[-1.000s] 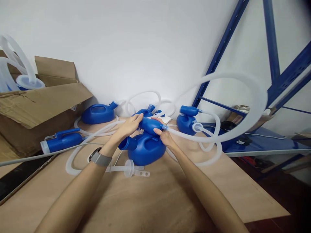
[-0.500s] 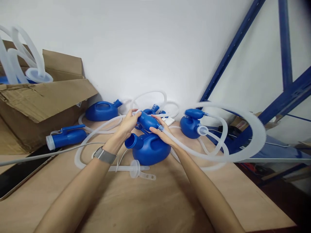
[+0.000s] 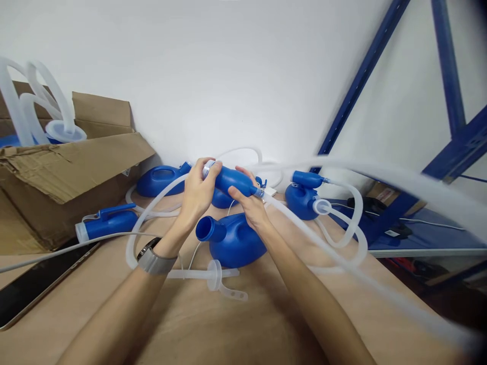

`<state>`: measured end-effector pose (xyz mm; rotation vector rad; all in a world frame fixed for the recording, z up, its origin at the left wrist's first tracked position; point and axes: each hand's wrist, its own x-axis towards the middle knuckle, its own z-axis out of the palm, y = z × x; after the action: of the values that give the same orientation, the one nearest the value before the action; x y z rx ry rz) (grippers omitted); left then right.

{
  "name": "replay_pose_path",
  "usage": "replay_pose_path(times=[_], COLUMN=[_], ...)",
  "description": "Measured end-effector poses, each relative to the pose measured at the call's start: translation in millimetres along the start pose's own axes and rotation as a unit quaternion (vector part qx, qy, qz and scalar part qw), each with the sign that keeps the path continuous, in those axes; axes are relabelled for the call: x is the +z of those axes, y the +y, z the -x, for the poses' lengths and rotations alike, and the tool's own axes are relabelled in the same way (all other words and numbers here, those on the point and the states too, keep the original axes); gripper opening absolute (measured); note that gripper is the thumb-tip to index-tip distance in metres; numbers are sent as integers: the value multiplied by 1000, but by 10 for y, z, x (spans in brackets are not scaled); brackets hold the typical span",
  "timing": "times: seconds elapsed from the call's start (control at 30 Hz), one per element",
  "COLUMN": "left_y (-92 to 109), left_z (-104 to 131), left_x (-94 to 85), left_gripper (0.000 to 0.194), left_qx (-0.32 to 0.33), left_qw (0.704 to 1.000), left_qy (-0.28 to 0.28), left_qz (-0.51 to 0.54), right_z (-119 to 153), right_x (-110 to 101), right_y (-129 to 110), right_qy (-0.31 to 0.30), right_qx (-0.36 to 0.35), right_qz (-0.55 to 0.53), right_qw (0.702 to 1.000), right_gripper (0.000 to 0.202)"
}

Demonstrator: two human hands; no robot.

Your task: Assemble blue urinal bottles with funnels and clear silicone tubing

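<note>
Between my hands is a blue plastic urinal bottle [image 3: 236, 181], tilted with its narrow end to the right. My left hand [image 3: 201, 185] is closed on its wide, pale-capped end. My right hand [image 3: 251, 203] grips the narrow end, thumb on the near side. From that end runs a translucent ribbed hose [image 3: 300, 228], looping out to the right and blurred there. Just below my hands, a blue jug [image 3: 236, 243] stands on the table with its spout uncapped, pointing up left. In front of it lies a translucent cap with a strap [image 3: 215, 275], on a hose.
At left stands an open cardboard box [image 3: 76, 162] with hoses and blue parts inside. Another blue bottle [image 3: 110, 224] lies by a dark flat device [image 3: 41, 279] and a grey cable. More blue jugs [image 3: 300, 200] sit at back, before the white wall. Blue shelving [image 3: 429, 238] is at right.
The held bottle has turned, its pale-capped end now showing at my left hand. The hose loop at right has swung outward. The view has shifted slightly.
</note>
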<state>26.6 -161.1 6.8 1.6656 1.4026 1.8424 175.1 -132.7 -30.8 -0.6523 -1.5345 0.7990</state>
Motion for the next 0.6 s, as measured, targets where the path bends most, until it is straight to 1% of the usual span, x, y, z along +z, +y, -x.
replay_pose_path(times=[0.07,0.13,0.2,0.23,0.3,0.37,0.47,0.53,0.6], left_y=[81,137,157,154,132,99,47,17,-9], left_z=[31,57,81,92,114,132,150,150,138], left_x=[-49,-90,-113,-116,-110,-93,-58,-35,-19], left_gripper=[38,44,46,46,45,44,44,43,44], left_qx=[66,125,163,172,171,152,117,103,80], left_qw=[994,979,969,967,970,975,981,983,986], left_qy=[22,32,28,23,12,2,8,12,2], left_qz=[-88,-158,-185,-185,-174,-163,-157,-153,-147], right_z=[43,60,56,50,37,26,20,21,24], right_x=[-65,-137,-200,-225,-261,-281,-294,-303,-315], right_y=[-102,-175,-199,-193,-156,-104,-34,-1,29], right_qy=[-9,-19,-23,-26,-33,-47,-72,-80,-80], right_qx=[-39,-71,-89,-92,-89,-79,-64,-51,-30], right_qz=[29,49,50,50,56,58,37,27,31], right_qw=[999,996,995,994,994,994,995,995,996], right_gripper=[62,60,61,61,62,64,62,61,61])
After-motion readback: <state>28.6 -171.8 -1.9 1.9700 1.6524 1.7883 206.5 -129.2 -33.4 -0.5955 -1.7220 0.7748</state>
